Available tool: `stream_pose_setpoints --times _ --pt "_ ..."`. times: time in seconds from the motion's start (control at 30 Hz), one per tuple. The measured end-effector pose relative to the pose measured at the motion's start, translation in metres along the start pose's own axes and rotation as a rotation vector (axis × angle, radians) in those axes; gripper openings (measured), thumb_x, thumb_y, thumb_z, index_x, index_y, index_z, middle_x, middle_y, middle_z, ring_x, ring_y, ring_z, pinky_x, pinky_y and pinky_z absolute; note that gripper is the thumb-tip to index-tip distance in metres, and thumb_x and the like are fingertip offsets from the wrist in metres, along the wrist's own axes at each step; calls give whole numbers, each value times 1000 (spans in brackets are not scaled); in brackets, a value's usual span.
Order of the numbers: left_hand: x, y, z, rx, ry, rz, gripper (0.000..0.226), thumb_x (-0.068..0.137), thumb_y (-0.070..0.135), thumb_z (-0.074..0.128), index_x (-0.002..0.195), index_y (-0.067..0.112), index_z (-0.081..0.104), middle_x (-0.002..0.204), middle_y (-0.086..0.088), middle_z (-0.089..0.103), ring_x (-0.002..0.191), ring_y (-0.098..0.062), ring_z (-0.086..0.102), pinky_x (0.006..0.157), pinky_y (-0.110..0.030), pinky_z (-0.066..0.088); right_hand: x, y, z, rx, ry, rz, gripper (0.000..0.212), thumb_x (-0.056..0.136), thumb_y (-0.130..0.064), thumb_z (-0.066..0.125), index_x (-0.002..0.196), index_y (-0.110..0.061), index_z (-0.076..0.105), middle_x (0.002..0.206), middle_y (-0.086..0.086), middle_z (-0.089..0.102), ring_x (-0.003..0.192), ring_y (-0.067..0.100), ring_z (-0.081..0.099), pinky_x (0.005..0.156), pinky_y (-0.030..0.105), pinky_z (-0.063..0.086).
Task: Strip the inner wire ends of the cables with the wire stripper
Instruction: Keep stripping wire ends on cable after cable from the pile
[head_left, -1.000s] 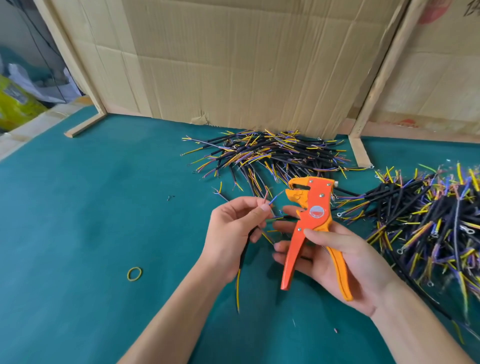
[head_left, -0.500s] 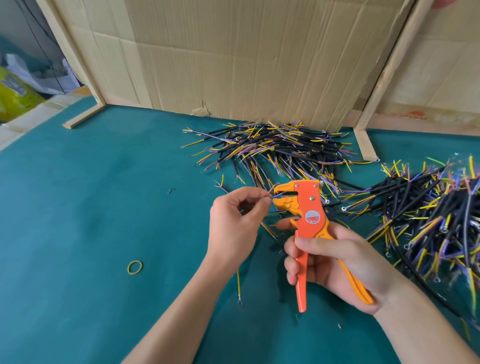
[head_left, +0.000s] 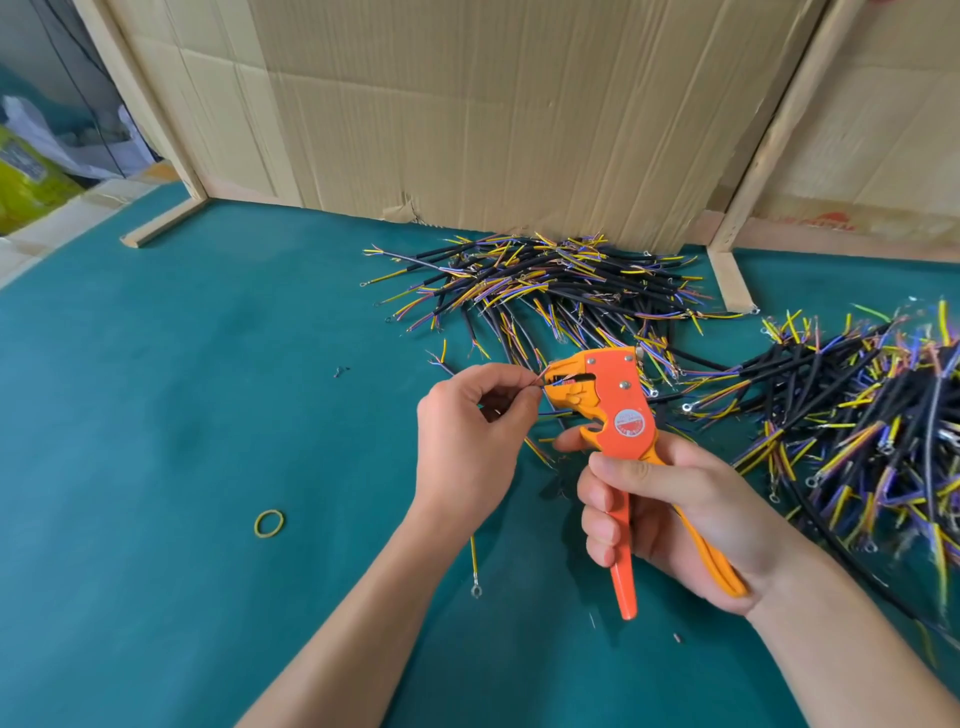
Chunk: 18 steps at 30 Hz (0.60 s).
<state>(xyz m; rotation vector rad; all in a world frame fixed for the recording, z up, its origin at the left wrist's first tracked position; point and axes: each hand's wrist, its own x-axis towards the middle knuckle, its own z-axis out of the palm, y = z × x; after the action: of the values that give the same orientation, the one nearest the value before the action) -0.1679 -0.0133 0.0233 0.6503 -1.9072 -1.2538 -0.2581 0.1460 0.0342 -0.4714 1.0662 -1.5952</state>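
Two heaps of black-sheathed cables with yellow, purple and blue inner wires lie on the teal felt-covered counter (head_left: 156, 415): one heap (head_left: 545, 291) against the brown corrugated cardboard panel (head_left: 467, 114), the other heap (head_left: 883, 426) at the right edge. The right hand (head_left: 675, 509) wraps its grip around the handles of the orange plastic-bodied wire stripper (head_left: 618, 415). The left hand (head_left: 467, 431) pinches the thin inner wires of one cable (head_left: 698, 384) and feeds them into the stripper's mouth, just above the counter.

Risks, as judged from this position: several wires enter the jaws together, so an uneven insertion would likely strip unequal lengths or nick strands. Fingertips sit close to the jaws and could be caught on squeezing. The near heap crowds the tool head and may snag it.

A yellow rubber band (head_left: 269, 523) lies well apart at left.
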Motion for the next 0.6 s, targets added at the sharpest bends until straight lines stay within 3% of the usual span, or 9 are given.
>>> stream_pose_setpoints --times 0.13,0.43,0.6 --pt "-1 2 0 13 2 2 19 86 7 74 79 25 76 70 12 71 64 -4 61 71 -27 54 0 0 0 -7 -3 3 39 86 -14 74 119 3 65 73 13 49 57 26 50 53 38 48" --pt "-3 3 1 48 11 31 27 86 7 74 76 32 72 71 20 69 65 -2 63 71 -26 55 -1 1 1 -1 14 -12 39 85 -14 72 119 4 65 72 13 47 55 25 47 51 38 45" --pt "-4 2 2 73 26 45 25 85 7 73 79 32 73 76 20 71 70 -3 65 71 -18 53 -1 1 2 -23 29 -10 43 83 -14 73 121 5 63 72 14 47 56 26 47 51 39 45"
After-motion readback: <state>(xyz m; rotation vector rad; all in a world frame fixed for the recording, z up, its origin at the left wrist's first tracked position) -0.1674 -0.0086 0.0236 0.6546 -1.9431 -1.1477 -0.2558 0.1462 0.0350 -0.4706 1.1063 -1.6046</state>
